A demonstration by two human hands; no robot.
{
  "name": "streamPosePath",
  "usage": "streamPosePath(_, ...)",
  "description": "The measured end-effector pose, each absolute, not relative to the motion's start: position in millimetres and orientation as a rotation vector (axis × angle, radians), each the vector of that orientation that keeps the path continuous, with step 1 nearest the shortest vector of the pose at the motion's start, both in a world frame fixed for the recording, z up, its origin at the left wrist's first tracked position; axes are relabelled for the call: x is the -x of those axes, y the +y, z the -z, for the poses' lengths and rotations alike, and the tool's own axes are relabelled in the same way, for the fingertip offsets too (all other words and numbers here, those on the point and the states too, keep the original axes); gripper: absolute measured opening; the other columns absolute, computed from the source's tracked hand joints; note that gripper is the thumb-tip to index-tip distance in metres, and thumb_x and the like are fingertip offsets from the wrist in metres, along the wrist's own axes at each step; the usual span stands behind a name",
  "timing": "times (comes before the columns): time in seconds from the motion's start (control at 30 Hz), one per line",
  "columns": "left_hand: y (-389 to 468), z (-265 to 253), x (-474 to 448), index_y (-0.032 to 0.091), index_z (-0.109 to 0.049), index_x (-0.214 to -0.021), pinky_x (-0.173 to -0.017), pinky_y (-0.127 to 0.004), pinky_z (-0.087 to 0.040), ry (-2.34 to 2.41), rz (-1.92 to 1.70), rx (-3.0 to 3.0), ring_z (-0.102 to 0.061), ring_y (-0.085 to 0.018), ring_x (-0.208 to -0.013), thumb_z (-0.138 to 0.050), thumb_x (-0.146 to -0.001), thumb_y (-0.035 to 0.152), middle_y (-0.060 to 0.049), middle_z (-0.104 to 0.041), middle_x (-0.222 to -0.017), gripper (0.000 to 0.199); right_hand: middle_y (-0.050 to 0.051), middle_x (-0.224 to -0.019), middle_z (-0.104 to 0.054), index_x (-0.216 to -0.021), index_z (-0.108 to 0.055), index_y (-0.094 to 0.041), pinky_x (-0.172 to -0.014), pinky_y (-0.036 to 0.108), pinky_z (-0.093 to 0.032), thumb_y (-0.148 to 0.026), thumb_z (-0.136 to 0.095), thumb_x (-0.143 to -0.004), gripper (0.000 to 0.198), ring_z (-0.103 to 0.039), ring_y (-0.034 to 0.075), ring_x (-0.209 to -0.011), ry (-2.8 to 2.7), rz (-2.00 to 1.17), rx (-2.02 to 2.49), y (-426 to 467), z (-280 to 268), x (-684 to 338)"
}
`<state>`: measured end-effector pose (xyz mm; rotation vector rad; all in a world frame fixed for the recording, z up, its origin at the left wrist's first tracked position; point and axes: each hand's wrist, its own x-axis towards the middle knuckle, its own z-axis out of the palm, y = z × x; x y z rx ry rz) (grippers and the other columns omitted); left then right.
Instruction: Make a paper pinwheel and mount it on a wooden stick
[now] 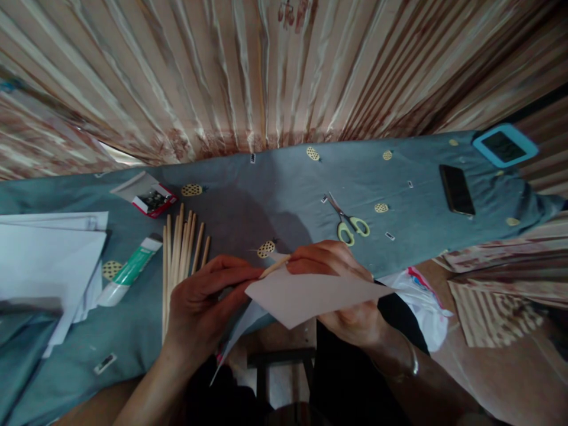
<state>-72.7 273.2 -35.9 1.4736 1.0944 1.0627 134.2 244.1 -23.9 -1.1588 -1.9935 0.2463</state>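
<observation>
My left hand (208, 293) pinches a pale wooden stick (276, 266) near its end, with white paper against its fingers. On the other side, my right hand (328, 255) has its fingers closed over the same stick and on a folded or angled white sheet of paper (310, 299). The sheet's pointed corner stands up between both hands and hides part of the right palm. Another paper flap (239, 331) hangs below my left hand. Several similar wooden sticks (180, 251) lie on the cloth just beyond my left hand.
A green-and-white glue tube (131, 269), stacked white paper (48, 254) and an open small box (154, 200) lie left. Scissors (346, 222) lie beyond my right hand. A phone (457, 189) and blue-framed device (506, 145) are far right. Curtains (266, 77) hang behind the cloth-covered surface (284, 189).
</observation>
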Motion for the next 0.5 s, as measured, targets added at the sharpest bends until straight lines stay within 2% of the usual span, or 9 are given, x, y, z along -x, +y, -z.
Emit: streamPosePath(0.5,272.5,31.7,71.5,0.026,-0.079,-0.074,-0.055,-0.018,-0.052,1.19,-1.033,-1.472,-0.066,-0.012,-0.066,-0.074,-0.074,0.02,0.0,-0.072,-0.074,0.008,0.006,-0.104,-0.074,-0.111,-0.061,-0.021,-0.084,0.036,-0.056,-0.012,-0.052,-0.091,0.024,-0.066,0.019,-0.098,-2.02,-0.267,1.158,243.3,23.6,-134.5)
